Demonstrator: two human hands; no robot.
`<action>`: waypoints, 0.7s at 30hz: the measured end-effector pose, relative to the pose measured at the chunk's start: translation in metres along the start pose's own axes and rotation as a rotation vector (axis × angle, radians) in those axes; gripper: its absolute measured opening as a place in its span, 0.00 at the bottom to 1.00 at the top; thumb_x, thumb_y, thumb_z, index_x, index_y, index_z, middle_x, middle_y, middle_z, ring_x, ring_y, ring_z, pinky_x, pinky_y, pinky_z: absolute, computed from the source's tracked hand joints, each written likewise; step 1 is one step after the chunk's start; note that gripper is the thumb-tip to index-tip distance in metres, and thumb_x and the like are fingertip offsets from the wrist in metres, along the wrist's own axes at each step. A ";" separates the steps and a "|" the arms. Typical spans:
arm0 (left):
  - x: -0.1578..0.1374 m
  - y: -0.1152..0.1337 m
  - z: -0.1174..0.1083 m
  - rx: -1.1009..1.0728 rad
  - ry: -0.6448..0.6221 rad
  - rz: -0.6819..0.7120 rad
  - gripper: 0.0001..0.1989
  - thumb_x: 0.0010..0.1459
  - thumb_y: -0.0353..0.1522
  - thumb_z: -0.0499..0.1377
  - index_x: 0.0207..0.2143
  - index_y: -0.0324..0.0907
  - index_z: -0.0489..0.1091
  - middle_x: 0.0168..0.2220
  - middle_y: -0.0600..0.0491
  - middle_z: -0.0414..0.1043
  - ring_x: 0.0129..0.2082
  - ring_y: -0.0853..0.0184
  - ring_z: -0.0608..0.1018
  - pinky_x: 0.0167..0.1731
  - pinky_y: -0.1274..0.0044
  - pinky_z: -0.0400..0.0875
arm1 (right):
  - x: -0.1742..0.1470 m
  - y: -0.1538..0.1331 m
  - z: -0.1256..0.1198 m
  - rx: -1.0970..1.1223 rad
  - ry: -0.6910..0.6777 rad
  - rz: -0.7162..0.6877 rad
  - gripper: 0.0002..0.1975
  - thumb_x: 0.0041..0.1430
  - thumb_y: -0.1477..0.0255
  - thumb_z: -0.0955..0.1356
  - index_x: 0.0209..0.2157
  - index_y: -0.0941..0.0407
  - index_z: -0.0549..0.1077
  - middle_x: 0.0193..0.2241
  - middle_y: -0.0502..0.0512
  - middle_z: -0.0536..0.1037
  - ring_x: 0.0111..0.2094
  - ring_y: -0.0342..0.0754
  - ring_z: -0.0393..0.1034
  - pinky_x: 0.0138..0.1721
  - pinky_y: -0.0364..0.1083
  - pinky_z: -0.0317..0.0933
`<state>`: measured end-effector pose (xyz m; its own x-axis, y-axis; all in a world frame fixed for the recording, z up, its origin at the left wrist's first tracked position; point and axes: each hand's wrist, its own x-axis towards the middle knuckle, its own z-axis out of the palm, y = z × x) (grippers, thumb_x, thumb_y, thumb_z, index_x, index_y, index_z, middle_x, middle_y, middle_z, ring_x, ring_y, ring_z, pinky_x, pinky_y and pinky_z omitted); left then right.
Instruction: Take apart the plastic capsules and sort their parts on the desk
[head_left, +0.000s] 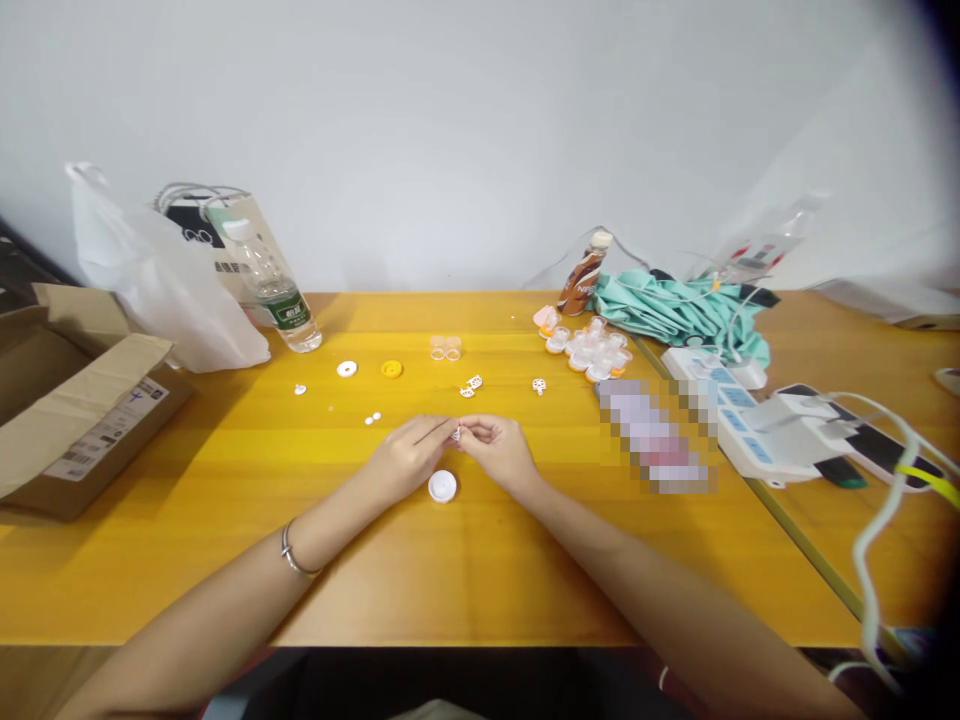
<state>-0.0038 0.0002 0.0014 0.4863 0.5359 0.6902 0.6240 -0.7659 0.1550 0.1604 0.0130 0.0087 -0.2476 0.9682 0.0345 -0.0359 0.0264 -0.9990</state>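
My left hand (409, 455) and my right hand (499, 448) meet at the middle of the yellow table (225, 540). Together their fingertips pinch a tiny white plastic part (455, 433). A round white cap (442, 486) lies on the table just below and between both hands. Beyond the hands lie small white pieces (472, 385), another white piece (538, 385), a white disc (346, 369), a yellow disc (391, 369) and a clear twin cup piece (445, 347). My left wrist wears a thin bracelet.
An open cardboard box (75, 410) sits at the left edge, with a white plastic bag (157, 275) and a water bottle (281, 290) behind it. At the right are clear and orange cases (592, 352), a brown bottle (583, 275), teal cloth (675, 305) and power strips with cables (765, 430).
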 end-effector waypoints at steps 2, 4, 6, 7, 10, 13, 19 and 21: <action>0.000 -0.001 0.001 -0.007 -0.002 0.002 0.14 0.58 0.26 0.51 0.48 0.40 0.66 0.40 0.45 0.72 0.39 0.66 0.75 0.40 0.72 0.74 | 0.001 0.002 0.000 0.001 0.001 0.003 0.06 0.45 0.71 0.67 0.27 0.56 0.75 0.27 0.52 0.79 0.30 0.48 0.75 0.37 0.47 0.69; 0.000 -0.001 0.002 -0.004 -0.003 0.002 0.15 0.59 0.26 0.51 0.48 0.40 0.65 0.40 0.45 0.72 0.39 0.66 0.75 0.40 0.72 0.74 | 0.003 0.005 0.000 0.012 -0.001 0.009 0.06 0.45 0.71 0.68 0.27 0.56 0.75 0.27 0.52 0.79 0.30 0.48 0.75 0.36 0.47 0.69; 0.000 -0.001 0.003 -0.002 -0.001 -0.002 0.14 0.59 0.26 0.51 0.48 0.40 0.65 0.40 0.45 0.73 0.39 0.66 0.75 0.40 0.72 0.74 | 0.006 0.007 0.000 0.033 0.006 0.032 0.06 0.44 0.70 0.68 0.26 0.56 0.75 0.26 0.51 0.79 0.29 0.47 0.75 0.35 0.47 0.70; 0.001 0.000 0.003 -0.004 0.000 -0.004 0.14 0.59 0.26 0.51 0.48 0.40 0.65 0.40 0.45 0.73 0.39 0.66 0.75 0.40 0.72 0.73 | 0.007 0.009 0.000 0.048 0.013 0.049 0.05 0.44 0.70 0.68 0.26 0.56 0.75 0.24 0.51 0.79 0.28 0.47 0.74 0.35 0.47 0.70; 0.002 -0.001 0.002 -0.031 0.014 -0.022 0.14 0.59 0.26 0.52 0.47 0.40 0.66 0.40 0.46 0.73 0.39 0.66 0.75 0.40 0.73 0.73 | 0.010 0.009 -0.002 0.101 0.000 0.108 0.06 0.45 0.69 0.68 0.25 0.56 0.75 0.22 0.50 0.78 0.25 0.45 0.74 0.32 0.45 0.70; 0.003 -0.003 0.001 -0.087 0.024 -0.078 0.13 0.59 0.27 0.52 0.46 0.40 0.66 0.39 0.46 0.73 0.39 0.67 0.75 0.41 0.73 0.73 | 0.010 0.007 -0.004 0.151 -0.046 0.145 0.09 0.45 0.65 0.70 0.26 0.57 0.75 0.23 0.52 0.79 0.25 0.44 0.74 0.32 0.44 0.70; 0.003 -0.007 0.000 -0.224 0.002 -0.167 0.12 0.59 0.28 0.53 0.45 0.40 0.67 0.38 0.47 0.73 0.39 0.67 0.75 0.40 0.74 0.72 | 0.009 0.006 -0.005 0.189 -0.083 0.139 0.13 0.45 0.64 0.71 0.31 0.57 0.73 0.26 0.51 0.79 0.27 0.42 0.74 0.33 0.43 0.68; 0.003 -0.007 -0.001 -0.271 -0.005 -0.203 0.12 0.59 0.28 0.53 0.45 0.41 0.68 0.38 0.47 0.72 0.38 0.67 0.75 0.40 0.74 0.72 | 0.009 0.008 -0.004 0.191 -0.070 0.134 0.12 0.43 0.66 0.72 0.30 0.57 0.72 0.25 0.50 0.78 0.26 0.42 0.74 0.33 0.43 0.68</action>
<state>-0.0068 0.0068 0.0032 0.3721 0.6885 0.6226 0.5234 -0.7096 0.4718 0.1615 0.0232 0.0005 -0.3290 0.9401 -0.0890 -0.1796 -0.1548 -0.9715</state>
